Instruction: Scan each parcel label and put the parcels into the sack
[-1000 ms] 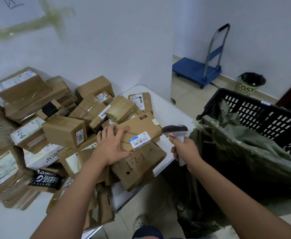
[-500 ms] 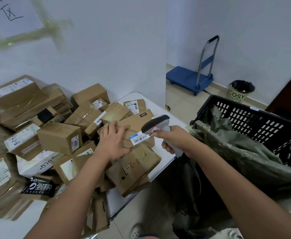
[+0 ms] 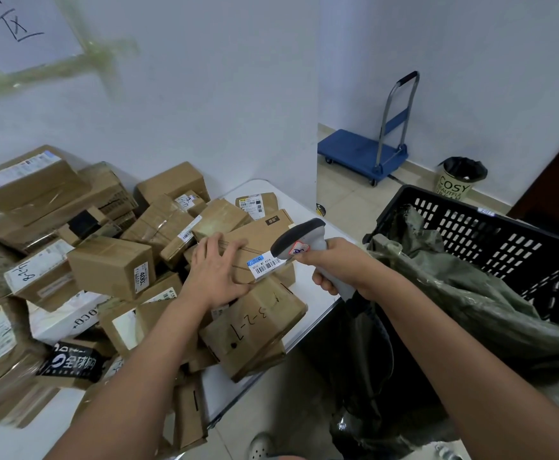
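Note:
A flat brown parcel [image 3: 258, 239] lies on top of the pile near the table's right end, with a white barcode label [image 3: 266, 264] on its near right corner. My left hand [image 3: 213, 272] grips this parcel from the left, fingers over its top and thumb at its near edge. My right hand [image 3: 342, 265] grips a grey barcode scanner [image 3: 299, 239], its head just above the label. The green sack [image 3: 463, 303] hangs open in a black crate at the right.
Many cardboard parcels [image 3: 112, 267] crowd the white table [image 3: 308, 210] to the left. A parcel marked 3-2-7 [image 3: 258, 323] overhangs the table's near edge. The black plastic crate [image 3: 490, 234] stands right of the table. A blue trolley [image 3: 367, 154] and a bin [image 3: 458, 179] stand behind.
My right hand has brought the scanner left from beside the table edge to just over the barcode label. My left hand has stayed on the parcel.

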### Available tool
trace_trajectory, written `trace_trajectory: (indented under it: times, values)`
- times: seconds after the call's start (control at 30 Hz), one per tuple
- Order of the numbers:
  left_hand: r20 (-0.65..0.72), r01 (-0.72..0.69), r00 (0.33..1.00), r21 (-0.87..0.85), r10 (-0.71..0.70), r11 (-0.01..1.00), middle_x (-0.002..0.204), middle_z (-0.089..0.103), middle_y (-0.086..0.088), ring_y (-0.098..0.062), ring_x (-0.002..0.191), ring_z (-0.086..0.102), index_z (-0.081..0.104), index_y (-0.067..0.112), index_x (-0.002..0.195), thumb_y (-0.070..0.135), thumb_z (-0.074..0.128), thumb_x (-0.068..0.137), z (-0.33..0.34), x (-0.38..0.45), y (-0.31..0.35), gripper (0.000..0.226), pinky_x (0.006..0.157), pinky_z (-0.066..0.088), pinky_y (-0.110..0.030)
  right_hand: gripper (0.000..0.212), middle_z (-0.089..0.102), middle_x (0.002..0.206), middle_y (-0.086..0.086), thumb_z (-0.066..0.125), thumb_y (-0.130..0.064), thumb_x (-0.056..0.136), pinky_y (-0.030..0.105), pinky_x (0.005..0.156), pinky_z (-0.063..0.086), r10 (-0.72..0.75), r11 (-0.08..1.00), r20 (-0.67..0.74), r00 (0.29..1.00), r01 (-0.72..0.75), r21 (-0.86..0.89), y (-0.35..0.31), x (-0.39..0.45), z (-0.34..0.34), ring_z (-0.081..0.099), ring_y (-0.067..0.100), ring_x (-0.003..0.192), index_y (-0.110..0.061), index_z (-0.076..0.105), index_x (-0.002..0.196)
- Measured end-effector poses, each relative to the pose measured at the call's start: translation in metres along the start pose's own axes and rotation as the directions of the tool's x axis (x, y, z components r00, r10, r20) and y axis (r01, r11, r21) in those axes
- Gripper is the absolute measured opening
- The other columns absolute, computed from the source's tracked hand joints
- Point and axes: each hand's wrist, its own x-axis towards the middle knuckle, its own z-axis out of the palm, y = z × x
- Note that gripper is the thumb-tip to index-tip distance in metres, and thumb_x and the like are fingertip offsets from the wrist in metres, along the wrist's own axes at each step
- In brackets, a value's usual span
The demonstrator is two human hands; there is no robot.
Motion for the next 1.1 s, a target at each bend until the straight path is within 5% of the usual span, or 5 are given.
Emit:
trace_trajectory:
  times: [0.73,0.83,0.93,1.1]
  values:
    - [0.012,0.023,1.000,-0.044,-0.022,0.999,0.156,0.013,-0.011,-0.035,0.146,0.006,0.024,0.042,0.147,0.062,0.073,0.071,-0.008,0.000,0.004,0.092,0.121,0.014,-0.053,0.027,0.057,0.061,0.008,0.062,-0.035,0.094,0.024,0.045,0.040,0.021,0.999,-0.020,1.000,-0.020,0.037,-0.001,-0.001,-0.004,0.046,0.015,0.046,-0.008,0.058,0.094]
    - [0.029,0.057,0.998,-0.167,-0.053,0.984,0.156,0.014,-0.008,-0.033,0.147,0.009,0.027,0.046,0.144,0.062,0.073,0.071,-0.013,-0.007,0.016,0.088,0.119,0.017,-0.053,0.025,0.058,0.062,0.008,0.063,-0.033,0.094,0.024,0.046,0.041,0.053,0.985,-0.120,0.991,-0.031,0.172,0.013,0.004,-0.011,0.048,0.015,0.047,-0.009,0.059,0.096]
    - [0.069,0.036,0.997,-0.290,-0.017,0.956,0.152,0.019,-0.004,-0.029,0.144,0.016,0.034,0.045,0.139,0.061,0.074,0.073,-0.017,-0.013,0.040,0.080,0.115,0.025,-0.050,0.027,0.063,0.067,0.008,0.065,-0.035,0.091,0.031,0.056,0.050,0.096,0.979,-0.362,0.927,-0.022,0.203,0.041,0.012,-0.022,0.055,0.017,0.052,-0.009,0.060,0.097]
    - [0.322,0.073,0.945,-0.355,0.049,0.932,0.140,0.037,-0.001,-0.024,0.134,0.035,0.040,0.046,0.127,0.068,0.072,0.068,-0.006,-0.006,0.093,0.071,0.110,0.036,-0.042,0.031,0.061,0.062,0.007,0.067,-0.040,0.088,0.033,0.056,0.046,0.139,0.963,-0.566,0.812,0.022,0.269,0.082,0.007,-0.050,0.055,0.018,0.049,-0.011,0.060,0.082]
